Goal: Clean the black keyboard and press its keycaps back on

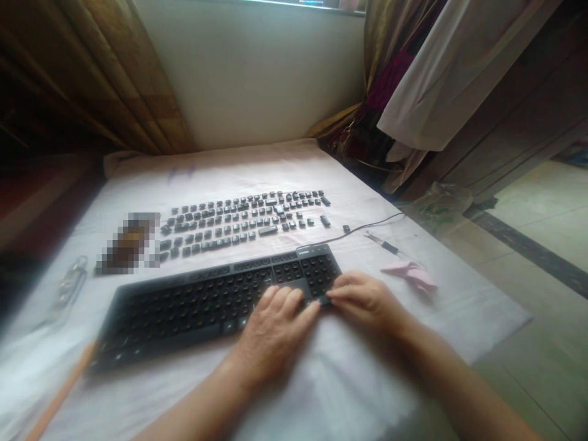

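A black keyboard (193, 306) lies at a slant on the white cloth, most of its keycaps off so that bare key posts show. My left hand (280, 321) is laid over its front edge, right of the middle, fingers curled on top and thumb along the edge. At the front right corner, by the number pad, my right hand (365, 300) has its fingers pinched together against the keyboard; whatever is between the fingertips is hidden. Behind the keyboard, loose black keycaps (220, 230) are set out in several rows.
A pink cloth (411, 275) and a small tool with a black handle (389, 246) lie to the right. The keyboard's cable (362, 230) runs off the right edge. An orange stick (64, 392), a blurred metal item (71, 285) and a pixelated object (128, 244) are on the left.
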Motion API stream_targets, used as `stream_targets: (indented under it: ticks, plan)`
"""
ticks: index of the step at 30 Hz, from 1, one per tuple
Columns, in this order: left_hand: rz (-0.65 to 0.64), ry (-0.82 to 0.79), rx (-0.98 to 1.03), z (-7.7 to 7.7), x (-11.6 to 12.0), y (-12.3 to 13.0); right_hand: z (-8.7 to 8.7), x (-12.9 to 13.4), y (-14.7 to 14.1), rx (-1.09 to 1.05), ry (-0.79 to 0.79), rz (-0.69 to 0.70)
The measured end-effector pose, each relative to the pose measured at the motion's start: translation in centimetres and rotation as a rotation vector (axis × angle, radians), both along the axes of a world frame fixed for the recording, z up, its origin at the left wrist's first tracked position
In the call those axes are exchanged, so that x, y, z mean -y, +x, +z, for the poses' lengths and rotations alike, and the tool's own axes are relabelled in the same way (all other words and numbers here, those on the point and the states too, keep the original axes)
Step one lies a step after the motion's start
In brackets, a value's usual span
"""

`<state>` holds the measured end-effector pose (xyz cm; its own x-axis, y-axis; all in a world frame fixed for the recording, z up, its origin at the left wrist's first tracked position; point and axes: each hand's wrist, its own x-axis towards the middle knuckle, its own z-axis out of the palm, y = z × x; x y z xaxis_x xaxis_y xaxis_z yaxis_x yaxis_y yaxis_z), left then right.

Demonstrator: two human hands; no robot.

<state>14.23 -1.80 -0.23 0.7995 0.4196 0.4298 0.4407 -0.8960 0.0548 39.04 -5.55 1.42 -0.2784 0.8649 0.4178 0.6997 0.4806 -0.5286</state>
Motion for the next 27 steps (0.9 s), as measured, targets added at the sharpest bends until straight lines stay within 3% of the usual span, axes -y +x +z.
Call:
stream_targets:
  ticks: [6, 8, 11, 14, 18, 27]
  plan:
    - [-0.006, -0.002, 0.011, 0.0, 0.0, 0.0, 0.9, -1.1, 1.4, 0.009, -0.105, 0.045]
    - [-0.005, -0.002, 0.018, -0.1, 0.0, 0.0, 1.2, -2.5, 2.8, 0.056, -0.126, -0.059]
    - [-0.007, 0.004, 0.025, -0.2, 0.0, 0.0, 1.1, -5.4, 5.3, 0.197, -0.118, -0.404]
    - [-0.008, 0.012, 0.031, -0.3, 0.0, 0.0, 0.5, -8.3, 7.3, 0.238, -0.125, -0.536]
    - [-0.003, 0.003, 0.029, -0.2, 0.1, 0.0, -0.4, -10.3, 8.2, 0.282, -0.171, -0.575]
    - [-0.004, -0.003, 0.04, -0.3, 0.1, 0.0, -1.0, -10.7, 8.4, 0.305, -0.22, -0.631]
